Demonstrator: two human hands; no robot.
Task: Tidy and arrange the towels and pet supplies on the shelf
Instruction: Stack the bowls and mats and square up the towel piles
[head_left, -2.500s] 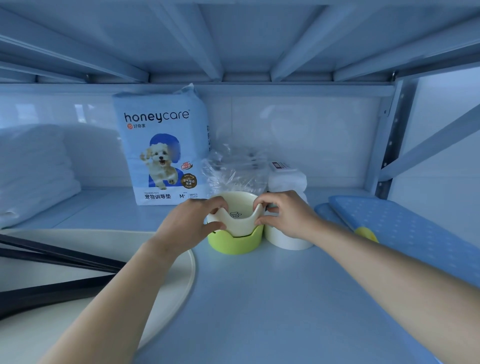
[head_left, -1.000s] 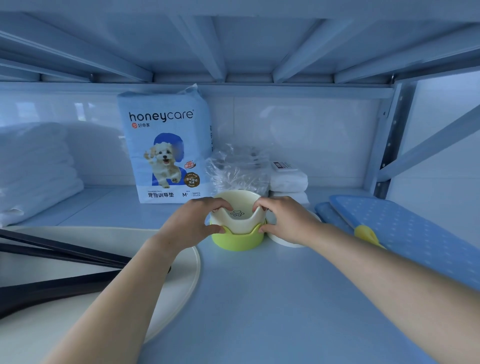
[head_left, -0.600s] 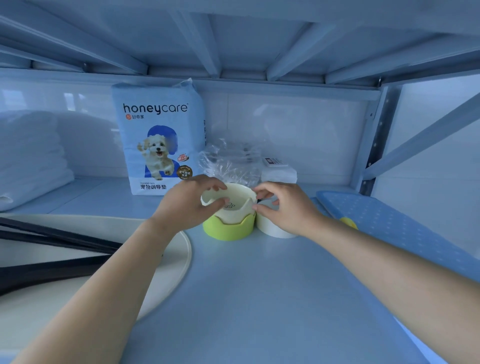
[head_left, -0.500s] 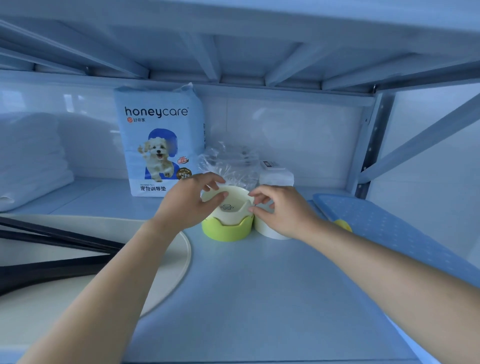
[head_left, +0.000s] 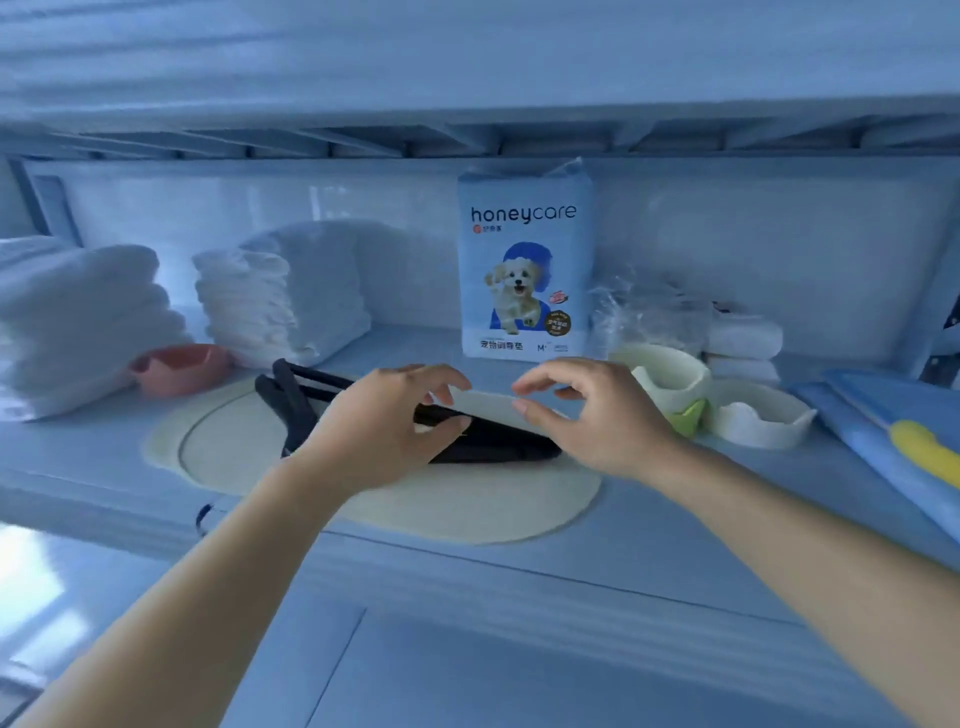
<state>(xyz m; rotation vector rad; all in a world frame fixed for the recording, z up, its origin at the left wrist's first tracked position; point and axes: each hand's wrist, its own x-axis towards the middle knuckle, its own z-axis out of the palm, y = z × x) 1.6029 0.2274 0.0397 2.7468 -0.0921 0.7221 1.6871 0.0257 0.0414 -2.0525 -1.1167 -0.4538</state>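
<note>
My left hand (head_left: 384, 415) and my right hand (head_left: 587, 415) hover open over a round cream mat (head_left: 467, 509) on the shelf, fingers apart and holding nothing. A black strap harness (head_left: 483, 441) lies across the mat under them. To the right, a cream pet bowl (head_left: 670, 379) sits stacked in a green bowl (head_left: 688, 415), next to a white bowl (head_left: 763, 421). A honeycare pet pad pack (head_left: 524, 270) stands upright at the back. White folded towels (head_left: 78, 317) and a second towel stack (head_left: 291, 291) sit at the left. A pink bowl (head_left: 179, 366) lies before the towels.
A crinkled clear plastic bag (head_left: 649, 312) and small white folded cloths (head_left: 743, 338) sit behind the bowls. A blue dotted mat (head_left: 893, 415) with a yellow piece (head_left: 930, 452) lies at the right. The shelf above is low. The shelf's front edge (head_left: 467, 571) runs under my forearms.
Both hands have let go of the cream bowl and pulled back left over the round mat. The view has swung left and back, showing the towels and pink bowl.
</note>
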